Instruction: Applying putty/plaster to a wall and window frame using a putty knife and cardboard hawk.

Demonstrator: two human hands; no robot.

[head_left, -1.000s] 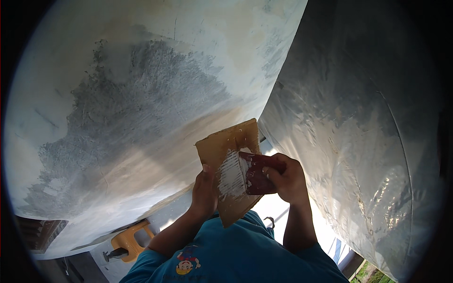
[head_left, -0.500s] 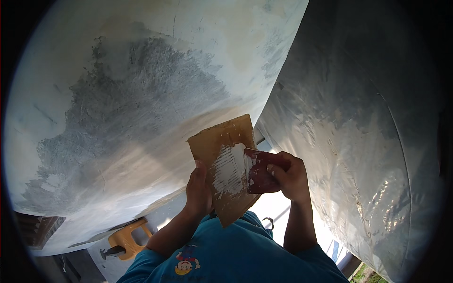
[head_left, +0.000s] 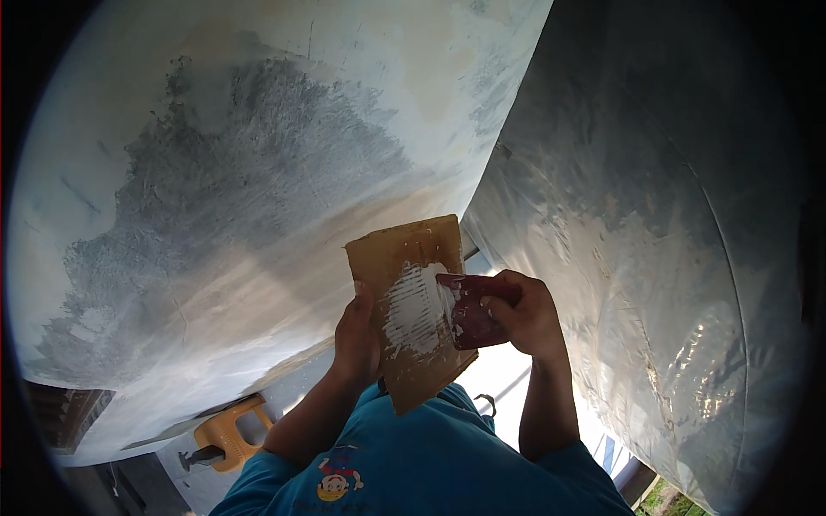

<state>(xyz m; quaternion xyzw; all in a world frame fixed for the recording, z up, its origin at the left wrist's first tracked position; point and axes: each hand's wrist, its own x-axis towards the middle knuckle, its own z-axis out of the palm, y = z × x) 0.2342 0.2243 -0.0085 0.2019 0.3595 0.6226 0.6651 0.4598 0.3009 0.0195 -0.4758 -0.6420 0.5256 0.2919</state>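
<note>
My left hand (head_left: 356, 340) grips the left edge of a brown piece of cardboard (head_left: 379, 249), thumb on its face and the other fingers hidden behind. A patch of white putty (head_left: 411, 311), ridged with fine lines, lies across the cardboard's middle. In my right hand (head_left: 532, 316) is a dark red, flat putty scraper (head_left: 475, 315) smeared with white, held between thumb and fingers. Its left edge rests over the right side of the putty patch.
A pale wall (head_left: 284, 284) with a large rough grey patch (head_left: 258, 163) rises at the left. Plastic sheeting (head_left: 637, 258) hangs at the right. Low at the left stands a yellow plastic stool (head_left: 225, 441) with a dark tool (head_left: 203, 457) by it.
The scraper and my right hand have shifted slightly left over the putty. The cardboard and my left hand have moved only a little.
</note>
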